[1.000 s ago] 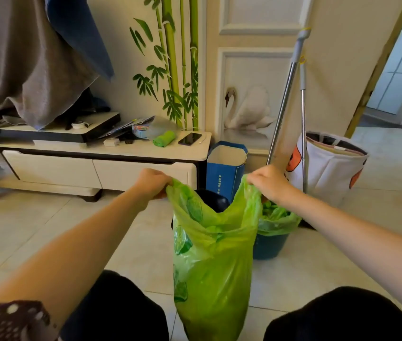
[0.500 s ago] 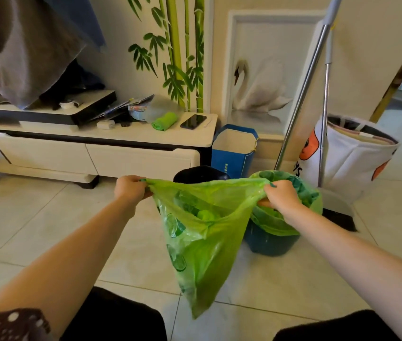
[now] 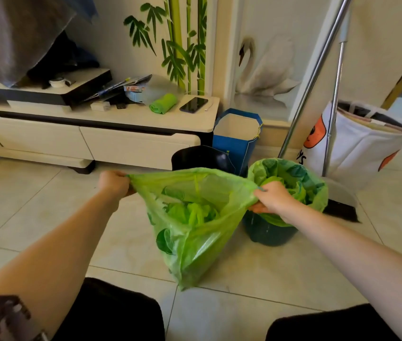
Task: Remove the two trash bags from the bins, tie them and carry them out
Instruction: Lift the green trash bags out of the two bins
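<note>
A green trash bag [image 3: 195, 232] hangs above the tiled floor, its mouth stretched wide open with crumpled green contents inside. My left hand [image 3: 113, 184] grips the bag's left rim and my right hand [image 3: 272, 198] grips its right rim. Behind the bag stands an unlined black bin [image 3: 201, 157]. To the right, a dark teal bin [image 3: 269, 232] holds a second green trash bag [image 3: 310, 183], folded over its rim; my right hand is in front of it.
A low TV cabinet [image 3: 131, 141] runs along the wall with a green bag roll [image 3: 163, 103] and a phone [image 3: 193, 104] on top. A blue paper bag [image 3: 235, 134], two mop poles [image 3: 318, 70], a dustpan [image 3: 341, 200] and a white laundry basket [image 3: 360, 139] stand to the right.
The bag has come down lower, its bottom near the floor. My hands have pulled apart, spreading its mouth from a narrow fold to a wide opening. The camera has tilted down.
</note>
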`<state>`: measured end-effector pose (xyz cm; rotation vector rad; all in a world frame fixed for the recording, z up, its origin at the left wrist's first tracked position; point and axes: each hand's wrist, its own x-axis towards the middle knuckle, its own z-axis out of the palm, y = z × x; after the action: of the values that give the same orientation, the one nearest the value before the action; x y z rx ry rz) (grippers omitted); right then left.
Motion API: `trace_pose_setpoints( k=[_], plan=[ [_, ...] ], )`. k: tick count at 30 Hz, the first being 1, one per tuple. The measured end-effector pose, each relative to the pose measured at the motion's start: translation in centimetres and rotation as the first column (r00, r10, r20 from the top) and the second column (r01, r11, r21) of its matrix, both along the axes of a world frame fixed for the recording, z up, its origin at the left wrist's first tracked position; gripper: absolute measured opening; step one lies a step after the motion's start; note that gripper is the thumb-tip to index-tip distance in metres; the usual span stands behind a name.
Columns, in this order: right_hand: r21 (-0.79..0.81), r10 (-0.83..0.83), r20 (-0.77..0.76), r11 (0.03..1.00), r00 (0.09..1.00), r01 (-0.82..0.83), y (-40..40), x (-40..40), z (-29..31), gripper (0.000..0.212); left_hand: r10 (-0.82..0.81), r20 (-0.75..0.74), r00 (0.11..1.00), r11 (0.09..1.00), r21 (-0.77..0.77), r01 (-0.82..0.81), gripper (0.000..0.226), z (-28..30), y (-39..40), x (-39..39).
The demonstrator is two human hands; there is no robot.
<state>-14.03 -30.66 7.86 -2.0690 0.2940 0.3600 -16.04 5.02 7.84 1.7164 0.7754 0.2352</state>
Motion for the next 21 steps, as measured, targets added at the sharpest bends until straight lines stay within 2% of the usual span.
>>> trace_pose_setpoints(
  k=[3,6,8,10,13,19,21],
  plan=[
    [-0.084,0.134,-0.099,0.986,0.986,-0.143,0.8,-1.1,-0.4,0.012,-0.136,-0.142,0.98,0.978,0.138,0.156,0.006,-0.7,0.3,-0.6],
    [-0.07,0.141,-0.09,0.987,0.986,-0.148,1.0,-1.2,-0.8,0.012,-0.178,-0.201,0.963,0.951,0.216,0.221,0.008,-1.0,0.4,-0.5],
    [-0.047,0.146,-0.106,0.987,0.984,-0.151,0.8,-1.4,-0.7,0.008,-0.18,-0.249,0.952,0.904,0.339,0.259,0.009,-1.1,0.5,-0.6],
    [-0.038,0.148,-0.128,0.987,0.981,-0.154,0.5,-1.7,-0.5,0.01,-0.18,-0.281,0.943,0.826,0.478,0.3,0.015,-1.0,0.5,-0.8],
    [-0.028,0.15,-0.127,0.988,0.981,-0.154,-0.1,-2.1,0.4,0.011,-0.199,-0.318,0.927,0.706,0.609,0.36,0.021,-0.3,-0.4,-1.2],
    [0.095,0.11,-0.036,0.99,0.993,-0.106,-1.5,-2.3,1.8,0.022,-0.306,-0.386,0.87,0.465,0.737,0.491,0.025,0.0,-3.1,-0.6],
    [0.067,0.115,-0.029,0.991,0.993,-0.113,-2.3,-2.3,1.9,0.023,-0.386,-0.373,0.843,0.396,0.759,0.517,0.028,-0.1,-5.1,-0.1]
  ],
)
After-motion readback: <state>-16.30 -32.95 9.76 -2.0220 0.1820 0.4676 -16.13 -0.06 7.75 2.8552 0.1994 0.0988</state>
